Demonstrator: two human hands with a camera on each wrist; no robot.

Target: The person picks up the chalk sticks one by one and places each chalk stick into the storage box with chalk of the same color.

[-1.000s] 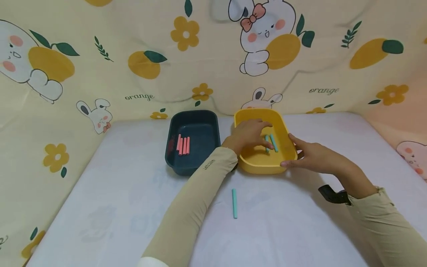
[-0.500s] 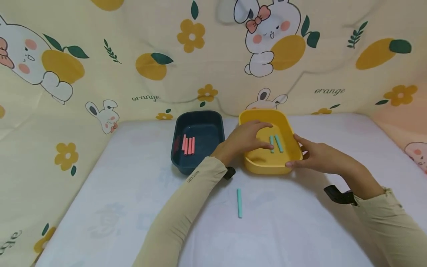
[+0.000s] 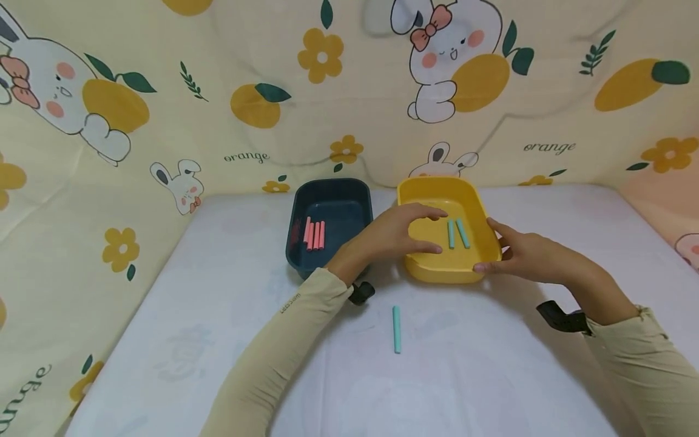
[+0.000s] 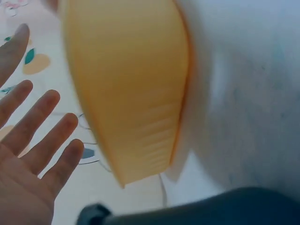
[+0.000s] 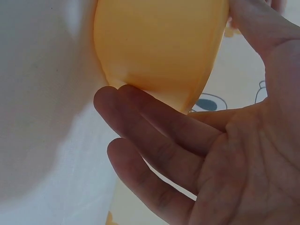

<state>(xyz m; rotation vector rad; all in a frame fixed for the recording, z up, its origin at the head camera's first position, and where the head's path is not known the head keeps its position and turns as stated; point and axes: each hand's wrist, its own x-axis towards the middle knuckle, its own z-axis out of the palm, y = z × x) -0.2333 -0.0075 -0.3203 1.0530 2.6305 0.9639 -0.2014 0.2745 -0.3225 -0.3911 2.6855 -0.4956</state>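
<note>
In the head view, my left hand [image 3: 401,233] hangs over the left side of a yellow plastic bin [image 3: 453,276], fingers and thumb spread with nothing between them. The left wrist view shows its fingers [image 4: 44,110] extended alongside the bin's outer wall. Two turquoise chalk-like sticks [image 3: 451,233] lie inside, just beyond those fingertips. At the bin's right, my right hand [image 3: 530,258] touches the wall, thumb at the front corner and forefinger by the rim. Its other fingers [image 5: 154,140] stay outside, slightly bent, against or beside the wall. A third turquoise stick [image 3: 397,329] lies on the white-covered table.
A dark blue bin [image 3: 295,261] stands left of the yellow one, partly behind my left wrist, with several pink sticks [image 3: 315,235] in it. The table [image 3: 464,376] has a white cover. Behind it hangs a cream cloth [image 3: 306,145] printed with rabbits and oranges.
My left hand has drawn back leftward, away from the turquoise sticks in the yellow bin. My right hand keeps its place at the bin's side. The head view has shifted slightly.
</note>
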